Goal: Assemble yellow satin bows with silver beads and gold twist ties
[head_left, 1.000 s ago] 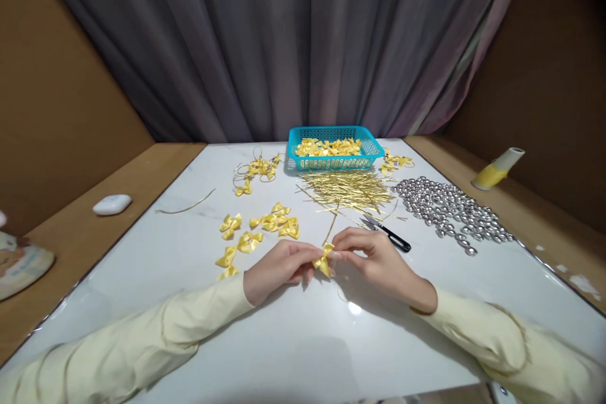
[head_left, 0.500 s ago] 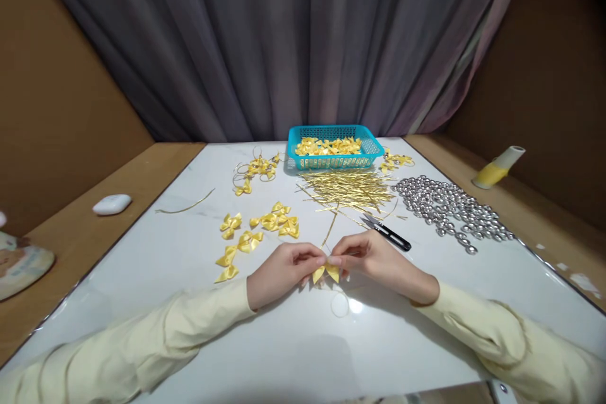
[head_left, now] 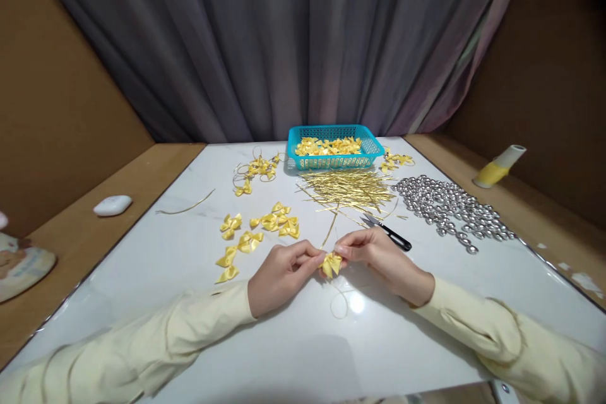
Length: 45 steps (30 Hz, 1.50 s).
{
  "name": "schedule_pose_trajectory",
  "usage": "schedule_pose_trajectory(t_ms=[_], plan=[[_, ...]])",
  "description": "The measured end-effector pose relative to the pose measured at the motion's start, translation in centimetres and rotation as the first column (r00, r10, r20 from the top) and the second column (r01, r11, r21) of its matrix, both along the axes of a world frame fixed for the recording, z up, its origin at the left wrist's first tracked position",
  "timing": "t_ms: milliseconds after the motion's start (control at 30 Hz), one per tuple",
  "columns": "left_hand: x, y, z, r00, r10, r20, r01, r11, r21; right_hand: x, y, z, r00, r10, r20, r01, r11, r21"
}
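Note:
A small yellow ribbon bow (head_left: 331, 264) is pinched between my two hands over the white tabletop. My left hand (head_left: 288, 271) grips its left side with thumb and fingertips. On the other side, my right hand (head_left: 381, 259) has its fingers closed at the bow's upper right edge. Thin cord (head_left: 339, 309) trails below the bow in a loop. Behind the hands lies a gold cord (head_left: 330, 227), running toward a pile of gold cords (head_left: 348, 189). Black thread snips (head_left: 392, 237) rest just beyond my right hand.
Several loose yellow bows (head_left: 250, 240) lie left of centre. A blue basket (head_left: 336, 163) of bows stands at the back. Silver beads (head_left: 445, 205) spread on the right. Bows with cords (head_left: 260, 167) sit back left. A white case (head_left: 112, 205) and a yellow-wound cone (head_left: 499, 167) flank the table.
The bow has turned in my fingers and its front now shows. My right hand's fingertips have shifted slightly up and right, away from my left. The looped cord below has shifted.

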<state>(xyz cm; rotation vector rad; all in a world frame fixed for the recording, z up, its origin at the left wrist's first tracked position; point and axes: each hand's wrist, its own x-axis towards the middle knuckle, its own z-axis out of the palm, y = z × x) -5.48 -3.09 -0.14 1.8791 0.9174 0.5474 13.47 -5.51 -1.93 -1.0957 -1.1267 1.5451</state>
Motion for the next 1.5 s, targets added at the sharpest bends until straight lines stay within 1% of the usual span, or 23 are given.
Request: schedule_pose_trajectory(t_ms=[67,133,267,467,733,800,900,967,1067,1167,1200,1267,1333,1400,1467,1500], plan=[[0.0,0.1,-0.1,0.999,-0.018,0.031,0.02,0.998,-0.051,0.1,0.1,-0.1,1.0,0.004,0.001,-0.004,1.0,0.013],[0.1,0.2,-0.2,0.997,-0.027,0.067,0.036,0.99,-0.133,0.1,0.2,0.0,1.0,0.005,0.019,-0.005,0.999,0.033],[0.3,0.6,-0.4,0.998,-0.024,0.06,0.038,0.968,-0.247,0.2,0.1,0.3,0.998,0.003,0.068,-0.008,0.998,0.064],[0.3,1.1,-0.5,0.996,-0.045,0.072,0.065,0.946,-0.317,0.1,-0.2,0.9,0.991,0.023,0.135,-0.037,0.994,0.104],[0.2,1.5,-0.5,0.993,-0.022,0.118,0.064,0.928,-0.368,0.1,0.1,0.6,0.99,0.012,0.138,-0.026,0.995,0.096],[0.3,1.6,-0.5,0.992,-0.013,0.127,0.061,0.923,-0.379,0.2,0.1,0.5,0.987,-0.021,0.158,-0.003,0.989,0.146],[0.3,1.7,-0.5,0.99,0.016,0.143,0.043,0.914,-0.403,0.4,0.1,0.4,0.971,-0.13,0.201,0.077,0.965,0.249],[0.3,1.7,-0.6,0.987,0.046,0.156,0.025,0.904,-0.426,0.6,0.1,0.3,0.961,-0.173,0.216,0.117,0.961,0.25],[0.2,1.8,-0.7,0.982,0.083,0.171,0.008,0.883,-0.47,1.0,0.1,0.4,0.966,-0.168,0.198,0.126,0.97,0.208],[0.1,2.0,-0.7,0.975,0.119,0.185,-0.011,0.868,-0.496,1.3,0.0,0.7,0.964,-0.188,0.188,0.146,0.966,0.213],[0.1,2.0,-0.7,0.973,0.133,0.188,-0.021,0.863,-0.504,1.4,-0.1,0.8,0.957,-0.205,0.204,0.155,0.959,0.236],[0.1,2.1,-0.6,0.969,0.158,0.19,-0.036,0.851,-0.524,1.4,-0.4,0.9,0.924,-0.244,0.294,0.139,0.932,0.336],[0.1,2.2,-0.6,0.966,0.171,0.196,-0.038,0.838,-0.544,1.3,-0.7,0.9,0.859,-0.277,0.431,0.048,0.881,0.47],[0.1,2.3,-0.6,0.963,0.174,0.208,-0.029,0.83,-0.557,1.0,-1.1,0.8,0.785,-0.299,0.542,-0.083,0.817,0.571],[0.1,2.3,-0.7,0.963,0.164,0.213,-0.016,0.826,-0.563,0.8,-1.4,0.5,0.729,-0.314,0.608,-0.188,0.762,0.62],[0.1,2.3,-0.7,0.964,0.16,0.213,-0.012,0.825,-0.566,0.7,-1.5,0.4,0.708,-0.321,0.629,-0.222,0.745,0.629]])
